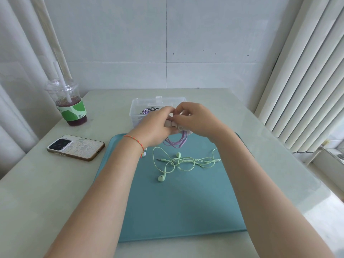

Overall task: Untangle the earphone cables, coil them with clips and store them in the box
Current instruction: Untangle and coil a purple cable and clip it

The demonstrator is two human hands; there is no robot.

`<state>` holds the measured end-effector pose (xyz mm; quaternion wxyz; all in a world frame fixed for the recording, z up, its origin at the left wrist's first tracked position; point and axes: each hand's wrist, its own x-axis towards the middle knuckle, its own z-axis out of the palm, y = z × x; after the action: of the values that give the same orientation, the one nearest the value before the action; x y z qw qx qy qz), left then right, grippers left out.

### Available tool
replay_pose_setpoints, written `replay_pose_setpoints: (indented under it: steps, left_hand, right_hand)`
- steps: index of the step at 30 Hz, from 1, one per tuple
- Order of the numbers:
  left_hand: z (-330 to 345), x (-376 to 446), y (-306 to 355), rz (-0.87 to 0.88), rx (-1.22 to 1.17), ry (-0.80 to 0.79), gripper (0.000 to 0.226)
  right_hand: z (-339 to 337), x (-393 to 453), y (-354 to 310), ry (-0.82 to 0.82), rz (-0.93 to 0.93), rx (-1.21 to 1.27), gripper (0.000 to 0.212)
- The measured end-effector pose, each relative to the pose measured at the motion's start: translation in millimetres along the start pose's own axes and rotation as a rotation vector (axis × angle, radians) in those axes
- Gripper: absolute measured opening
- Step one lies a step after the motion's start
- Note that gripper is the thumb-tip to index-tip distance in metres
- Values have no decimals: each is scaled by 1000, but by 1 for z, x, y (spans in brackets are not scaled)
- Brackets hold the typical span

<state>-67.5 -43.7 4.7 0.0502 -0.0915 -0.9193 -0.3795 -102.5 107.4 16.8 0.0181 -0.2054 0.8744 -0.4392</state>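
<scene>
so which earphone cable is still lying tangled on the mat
The green earphones: they lie loose and knotted on the teal mat, untouched. The purple cable hangs coiled from both hands, left and right.

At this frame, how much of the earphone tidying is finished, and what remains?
Done, apparently: one purple coil with a dark clip lies in the clear plastic box. In hand: the left hand and right hand grip a coiled purple earphone cable above the teal tray; any clip is hidden. Left: the tangled green earphones lie untouched on the tray.

Hands (178, 120) hide the purple cable's (176, 141) clip
</scene>
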Motion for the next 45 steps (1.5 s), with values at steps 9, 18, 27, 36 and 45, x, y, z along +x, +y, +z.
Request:
replay_pose_setpoints:
  steps: [9,18,27,36,45]
  left_hand:
    - [-6,-3,3,86,-14,215,25]
    - [-6,0,0,157,10,365,26]
    - [-5,-1,2,137,-141,392,26]
    - [-4,0,4,103,-332,355,29]
    - [-6,3,-1,82,-342,441,30]
  right_hand:
    - [-9,2,8,-31,41,314,4]
    - [-14,2,5,-4,73,262,8]
    - [-26,3,10,109,19,176,10]
    - [-29,2,11,94,18,490,16]
    - [-29,-2,10,-25,24,530,16]
